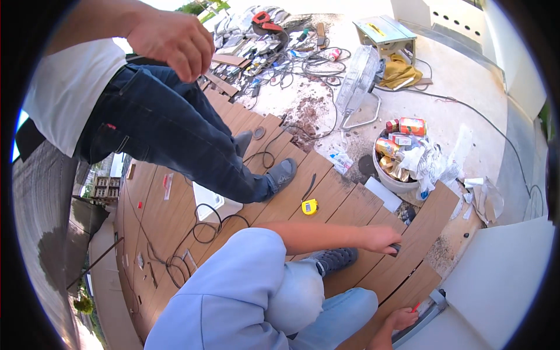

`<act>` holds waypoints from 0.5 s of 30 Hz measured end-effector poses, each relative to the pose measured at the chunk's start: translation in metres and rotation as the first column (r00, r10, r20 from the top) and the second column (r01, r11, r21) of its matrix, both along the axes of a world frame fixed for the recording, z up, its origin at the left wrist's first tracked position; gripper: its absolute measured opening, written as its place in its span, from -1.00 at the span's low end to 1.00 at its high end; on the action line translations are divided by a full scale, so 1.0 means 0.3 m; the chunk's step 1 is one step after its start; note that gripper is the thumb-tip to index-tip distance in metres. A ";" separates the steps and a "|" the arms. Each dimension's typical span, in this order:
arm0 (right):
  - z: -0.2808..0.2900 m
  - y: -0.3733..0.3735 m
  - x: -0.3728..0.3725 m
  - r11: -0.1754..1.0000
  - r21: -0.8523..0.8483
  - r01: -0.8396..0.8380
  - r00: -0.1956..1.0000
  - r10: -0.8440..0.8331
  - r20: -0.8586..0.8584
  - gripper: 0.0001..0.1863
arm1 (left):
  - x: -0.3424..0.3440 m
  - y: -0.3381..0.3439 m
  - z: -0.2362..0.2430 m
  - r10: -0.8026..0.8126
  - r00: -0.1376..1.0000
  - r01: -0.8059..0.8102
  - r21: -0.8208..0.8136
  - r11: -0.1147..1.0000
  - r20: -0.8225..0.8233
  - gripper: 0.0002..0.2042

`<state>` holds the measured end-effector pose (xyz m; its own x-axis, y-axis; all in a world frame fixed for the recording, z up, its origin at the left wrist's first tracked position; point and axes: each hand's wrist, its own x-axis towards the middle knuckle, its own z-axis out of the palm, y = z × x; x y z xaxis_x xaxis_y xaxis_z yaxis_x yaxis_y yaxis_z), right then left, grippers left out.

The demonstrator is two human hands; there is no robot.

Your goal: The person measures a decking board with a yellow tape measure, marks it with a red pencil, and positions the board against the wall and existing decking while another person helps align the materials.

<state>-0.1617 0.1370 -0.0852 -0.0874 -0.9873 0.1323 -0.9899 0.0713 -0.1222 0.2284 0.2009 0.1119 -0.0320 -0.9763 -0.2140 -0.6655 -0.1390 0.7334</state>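
Planks (344, 213), brown and laid side by side as flooring, directly beneath the left hand and near the right. Left hand (382, 238) curled closed around a small dark object (395, 249), mostly hidden, its kind impossible to tell. Right hand (402, 318) lower down, close to a white panel (490, 286), fingers pinched together on a thin red tool (416, 307), just beside a grey bar. Farther out, on the planks, a yellow tape measure (310, 206), near the grey shoe (282, 174) of a standing co-worker in dark jeans (169, 122); at upper left, a co-worker's hand (175, 44), loosely bent. Behind the jeans, a white tub (233, 209). Past the flooring's edge, a white bucket (396, 185) heaped with cans and crumpled plastic; beyond, a pale green bench (379, 29) above a mustard-yellow cloth (401, 72).
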 end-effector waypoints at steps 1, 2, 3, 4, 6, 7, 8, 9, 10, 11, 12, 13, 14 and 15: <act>-0.002 -0.008 -0.001 1.000 -0.009 -0.005 1.000 0.005 0.003 -0.78 | 0.016 0.058 -0.011 0.043 0.999 -0.043 0.016 0.999 -0.028 -0.74; -0.013 -0.006 -0.001 0.999 -0.025 -0.021 1.000 0.020 -0.013 -0.78 | 0.025 0.111 -0.027 0.095 0.994 -0.092 0.040 0.995 -0.054 -0.75; -0.020 -0.004 -0.001 0.998 -0.041 -0.039 0.999 0.038 -0.027 -0.77 | 0.024 0.147 -0.045 0.111 0.993 -0.109 0.039 0.993 -0.051 -0.75; -0.014 -0.005 -0.019 0.997 -0.046 -0.055 0.998 0.054 -0.025 -0.77 | 0.014 0.182 -0.066 0.125 0.991 -0.123 0.045 0.991 -0.056 -0.75; -0.024 -0.005 0.003 0.993 0.119 -0.009 1.000 0.007 0.018 -0.68 | -0.008 0.291 -0.111 0.204 0.976 -0.203 0.028 0.979 -0.077 -0.76; -0.023 0.008 0.011 0.999 -0.031 0.006 0.998 -0.008 -0.067 -0.65 | -0.032 0.299 -0.134 0.198 0.976 -0.197 0.028 0.980 -0.089 -0.77; -0.022 0.018 0.012 0.998 -0.026 -0.048 0.998 0.047 -0.047 -0.65 | -0.055 0.308 -0.165 0.194 0.975 -0.192 0.028 0.981 -0.106 -0.78; -0.030 -0.009 -0.002 0.996 -0.026 -0.087 0.995 0.086 -0.043 -0.65 | -0.078 0.309 -0.176 0.192 0.972 -0.191 0.018 0.981 -0.134 -0.78; -0.043 -0.032 0.001 0.993 -0.030 -0.118 0.992 0.117 -0.037 -0.66 | -0.086 0.316 -0.181 0.183 0.970 -0.185 0.003 0.983 -0.161 -0.78; -0.056 -0.047 0.001 0.988 -0.033 -0.150 0.988 0.149 -0.030 -0.66 | -0.081 0.341 -0.194 0.217 0.965 -0.219 -0.002 0.976 -0.145 -0.78; -0.070 -0.042 0.004 0.983 -0.037 -0.179 0.984 0.178 -0.025 -0.66 | -0.081 0.364 -0.201 0.198 0.968 -0.196 0.031 0.980 -0.157 -0.74; -0.085 -0.034 0.010 0.978 -0.040 -0.203 0.979 0.202 -0.022 -0.67 | -0.079 0.385 -0.202 0.175 0.970 -0.166 0.064 0.984 -0.171 -0.71; -0.105 -0.038 0.006 0.976 -0.049 -0.214 0.977 0.213 -0.024 -0.67 | -0.077 0.403 -0.200 0.171 0.971 -0.170 0.021 0.985 -0.168 -0.71; -0.123 -0.042 -0.003 0.974 -0.057 -0.221 0.975 0.220 -0.028 -0.67 | -0.073 0.413 -0.200 0.180 0.970 -0.180 0.013 0.984 -0.163 -0.71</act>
<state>-0.1626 0.1243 -0.1221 0.1353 -0.9723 0.1908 -0.9829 -0.1560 -0.0981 0.2065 0.3247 0.0520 0.1100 -0.9695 -0.2188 -0.5015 -0.2442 0.8300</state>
